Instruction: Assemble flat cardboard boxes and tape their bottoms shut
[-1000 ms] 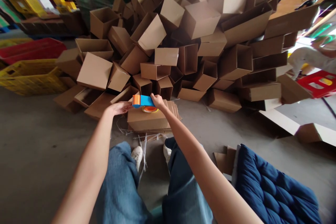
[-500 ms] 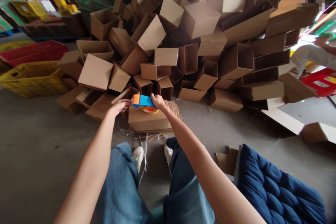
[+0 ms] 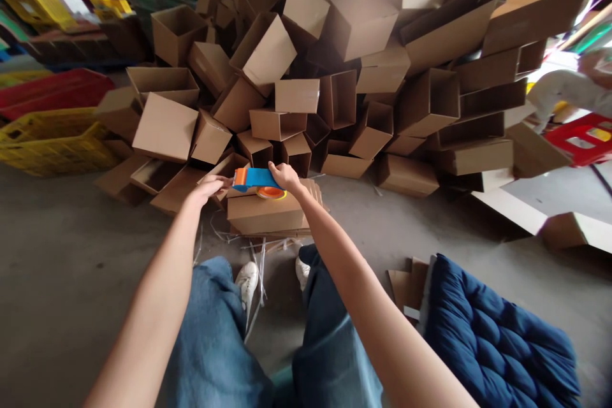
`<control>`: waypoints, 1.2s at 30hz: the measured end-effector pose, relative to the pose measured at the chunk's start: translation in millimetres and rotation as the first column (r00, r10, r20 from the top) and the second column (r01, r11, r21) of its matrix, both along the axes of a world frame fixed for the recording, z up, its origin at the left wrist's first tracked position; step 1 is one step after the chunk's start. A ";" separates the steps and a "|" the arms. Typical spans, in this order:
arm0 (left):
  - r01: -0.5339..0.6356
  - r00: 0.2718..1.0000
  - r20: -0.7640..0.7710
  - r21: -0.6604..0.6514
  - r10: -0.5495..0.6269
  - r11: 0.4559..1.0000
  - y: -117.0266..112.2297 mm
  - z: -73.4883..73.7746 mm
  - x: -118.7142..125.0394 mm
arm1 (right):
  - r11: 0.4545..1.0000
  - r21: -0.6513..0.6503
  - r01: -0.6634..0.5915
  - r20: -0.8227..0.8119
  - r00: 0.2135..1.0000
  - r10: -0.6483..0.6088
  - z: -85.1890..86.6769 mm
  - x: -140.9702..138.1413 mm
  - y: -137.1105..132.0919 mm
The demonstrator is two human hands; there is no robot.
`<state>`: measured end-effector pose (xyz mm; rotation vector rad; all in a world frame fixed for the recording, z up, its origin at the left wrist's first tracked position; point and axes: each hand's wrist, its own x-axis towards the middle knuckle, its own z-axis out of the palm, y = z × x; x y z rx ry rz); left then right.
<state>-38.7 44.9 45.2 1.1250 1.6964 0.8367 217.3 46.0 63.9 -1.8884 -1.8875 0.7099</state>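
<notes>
My right hand (image 3: 285, 177) is wrapped round the rear end of a blue and orange tape dispenser (image 3: 261, 178). A tape roll (image 3: 271, 193) with an orange core sits under its blue body. The fingers of my left hand (image 3: 210, 187) are drawn together at the dispenser's orange front end; whatever lies between them is too small to make out. Just below the dispenser is a closed cardboard box (image 3: 261, 217), with several flattened cardboard sheets (image 3: 314, 194) at its right end.
A tall heap of open cardboard boxes (image 3: 363, 19) rises ahead. Yellow crates (image 3: 52, 143) and a red crate (image 3: 57, 90) stand left. Loose white straps (image 3: 262, 268) lie between my shoes. To my right is a navy cushion (image 3: 500, 338). A person in white (image 3: 557, 95) is at far right.
The view has shifted slightly, so the heap appears a little higher and further left. Both hands stay at the tape dispenser, and the left fingers remain at its orange end.
</notes>
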 end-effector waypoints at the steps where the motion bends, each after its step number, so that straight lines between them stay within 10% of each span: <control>1: 0.004 1.000 0.004 -0.001 -0.004 1.000 -0.8 1.8 -1.8 | 1.000 0.004 0.000 0.004 1.000 0.000 0.3 2.9 0.4; 15: -0.043 0.999 0.020 -0.098 0.045 0.994 -29.7 10.9 -101.0 | 0.997 0.070 -0.015 0.064 0.998 0.010 6.2 48.6 0.9; 36: -0.061 0.994 -0.098 -0.165 0.045 0.984 -33.6 -43.9 -96.2 | 0.999 0.052 0.008 0.197 0.980 -0.018 -8.5 30.1 4.0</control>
